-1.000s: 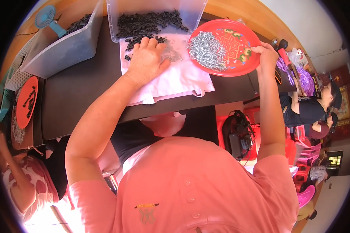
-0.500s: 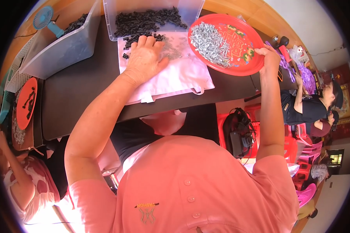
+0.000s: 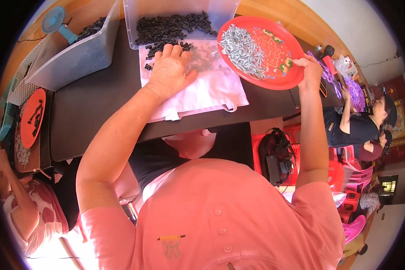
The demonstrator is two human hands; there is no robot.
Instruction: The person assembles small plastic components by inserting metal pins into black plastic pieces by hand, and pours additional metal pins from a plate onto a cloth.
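Observation:
My right hand (image 3: 309,72) grips the right rim of a round red plate (image 3: 274,83), fingers partly hidden beneath it. The plate is tilted, and a heap of small silver screw-like pieces (image 3: 242,50) covers its left half. On a pale pink cloth bag (image 3: 202,95) lies my left hand (image 3: 170,69), palm down, thumb apart from the fingers. Its fingertips reach small black tubular pieces (image 3: 157,46) at the bag's far edge. Beside it, small see-through or silvery pieces (image 3: 203,57) are scattered on the bag, too fine to make out.
Beyond the bag stands a clear plastic bin (image 3: 135,11) with many black pieces. Another clear bin (image 3: 76,60) and a blue fan (image 3: 54,19) are at far left, above an orange-red plate (image 3: 28,114). People sit nearby; a person in black (image 3: 355,119) is at right.
The view has shifted slightly. My left hand stays on the bag with only a small movement, and the red plate is held in nearly the same place.

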